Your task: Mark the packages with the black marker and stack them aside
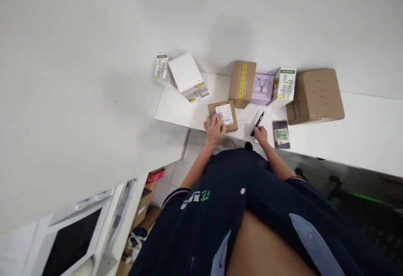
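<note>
A small brown cardboard box [233,109] with a white printed label [226,113] lies near the front edge of the white table. My left hand [215,129] rests on its left front part, fingers spread over the top and onto the label. To the right, my right hand [260,135] is closed around the lower part of a slim black pen [260,119], which tilts up and to the right above the tabletop. Just right of that hand lies a dark phone-like item [281,142] with a banknote picture on it.
Along the wall stand a taped brown box [242,84], a purple box [262,88], a Super Meal carton [286,85] and a large brown carton [319,95]. Two white cartons [186,71] [162,67] stand at the left end. A white shelf unit [126,213] is at lower left.
</note>
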`<state>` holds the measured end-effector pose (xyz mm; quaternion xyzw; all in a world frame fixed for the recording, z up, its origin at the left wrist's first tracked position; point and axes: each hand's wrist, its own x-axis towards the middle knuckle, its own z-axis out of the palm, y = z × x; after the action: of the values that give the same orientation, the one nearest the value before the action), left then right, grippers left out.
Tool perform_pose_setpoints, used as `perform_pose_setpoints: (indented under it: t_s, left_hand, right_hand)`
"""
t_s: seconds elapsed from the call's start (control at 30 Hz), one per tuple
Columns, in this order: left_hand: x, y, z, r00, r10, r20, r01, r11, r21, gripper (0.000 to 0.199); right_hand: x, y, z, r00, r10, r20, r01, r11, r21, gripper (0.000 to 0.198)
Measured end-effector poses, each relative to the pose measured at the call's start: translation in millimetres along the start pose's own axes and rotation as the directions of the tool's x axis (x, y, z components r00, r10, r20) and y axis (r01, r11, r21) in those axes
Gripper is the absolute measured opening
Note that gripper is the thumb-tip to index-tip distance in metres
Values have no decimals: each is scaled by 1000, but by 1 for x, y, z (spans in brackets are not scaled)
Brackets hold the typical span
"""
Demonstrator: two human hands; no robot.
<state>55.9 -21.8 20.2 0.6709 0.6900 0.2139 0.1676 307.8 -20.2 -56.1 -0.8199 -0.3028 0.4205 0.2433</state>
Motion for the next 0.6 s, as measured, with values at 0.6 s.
perform_pose_setpoints:
  t_s: [0.6]
  left_hand:
    - [1, -36, 2, 994, -79, -68, 67, 983, -172, 41]
  right_hand:
    - [-53, -74, 29, 809, 92, 581, -469, 696, 544, 12]
